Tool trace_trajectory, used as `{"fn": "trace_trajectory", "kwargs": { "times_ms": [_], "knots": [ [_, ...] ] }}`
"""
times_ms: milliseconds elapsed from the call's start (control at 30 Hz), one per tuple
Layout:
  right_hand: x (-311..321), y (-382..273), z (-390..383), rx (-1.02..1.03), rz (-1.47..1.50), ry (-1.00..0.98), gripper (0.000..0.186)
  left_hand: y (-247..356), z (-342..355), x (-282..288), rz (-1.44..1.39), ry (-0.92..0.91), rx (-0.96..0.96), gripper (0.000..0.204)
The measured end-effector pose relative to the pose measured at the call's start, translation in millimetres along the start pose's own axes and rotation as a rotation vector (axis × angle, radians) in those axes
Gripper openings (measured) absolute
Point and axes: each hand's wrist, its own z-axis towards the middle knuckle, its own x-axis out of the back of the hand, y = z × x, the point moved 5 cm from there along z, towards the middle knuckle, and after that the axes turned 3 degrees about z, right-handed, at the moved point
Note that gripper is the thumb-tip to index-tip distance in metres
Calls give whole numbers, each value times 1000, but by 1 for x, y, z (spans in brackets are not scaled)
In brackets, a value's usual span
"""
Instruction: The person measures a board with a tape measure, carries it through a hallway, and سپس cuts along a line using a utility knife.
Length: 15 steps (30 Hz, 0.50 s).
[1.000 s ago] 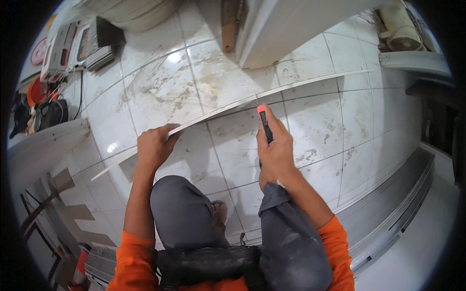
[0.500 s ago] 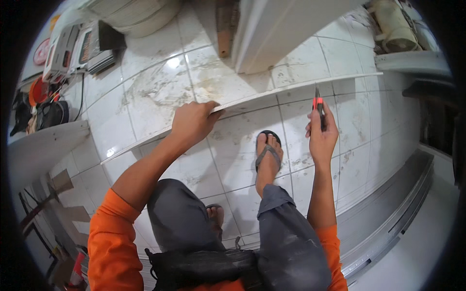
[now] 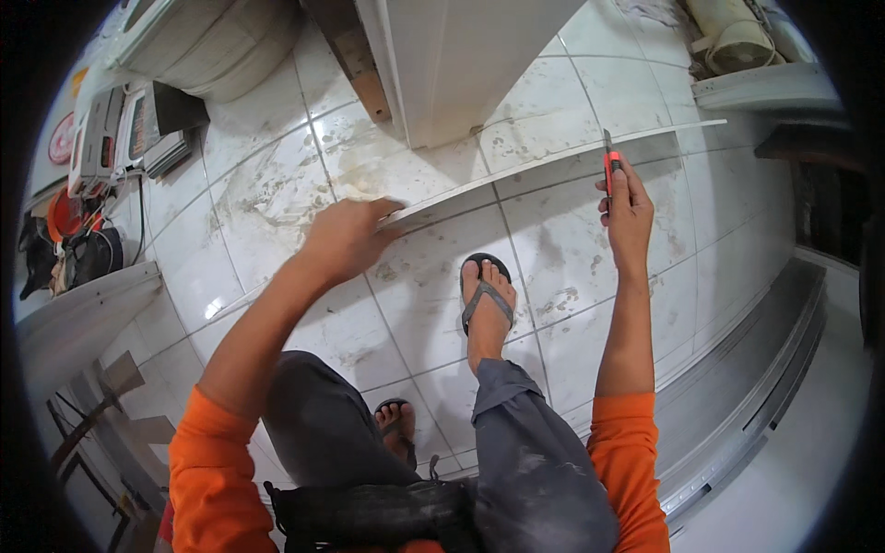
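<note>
My left hand (image 3: 343,238) grips the long, thin white strip (image 3: 502,174), which runs diagonally across above my feet; its fingertips curl over the far edge. Toward the strip's right end, my right hand (image 3: 627,210) is closed round a red and black utility knife (image 3: 612,164). The knife's blade points away from me and lies at the strip, though whether it touches cannot be told. My two sandalled feet (image 3: 489,304) show below the strip on dirty white floor tiles (image 3: 590,295).
A white post (image 3: 452,64) stands just beyond the strip. A pale bucket (image 3: 221,51) is at upper left, with boxes and tools (image 3: 88,244) along the left side. A ledge (image 3: 756,88) with containers sits upper right; long metal profiles (image 3: 774,369) lie at right.
My left hand has slid rightward along the strip. My right hand has moved right and farther forward with the knife, away from the strip's middle, uncovering my right foot.
</note>
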Motion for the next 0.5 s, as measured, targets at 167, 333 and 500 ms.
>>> {"fn": "trace_trajectory", "kwargs": {
  "times_ms": [167, 333, 500],
  "knots": [
    [-7, -3, -1, -5, 67, 11, 43, -80, -83, 12, 79, 74, 126, 35],
    [-44, -5, -45, 18, -4, -56, 43, -98, -106, -4, 197, 143, 162, 26],
    [-81, -10, -88, -6, 45, -223, 40, -104, -106, -9, 217, 151, 155, 26]
  ]
}}
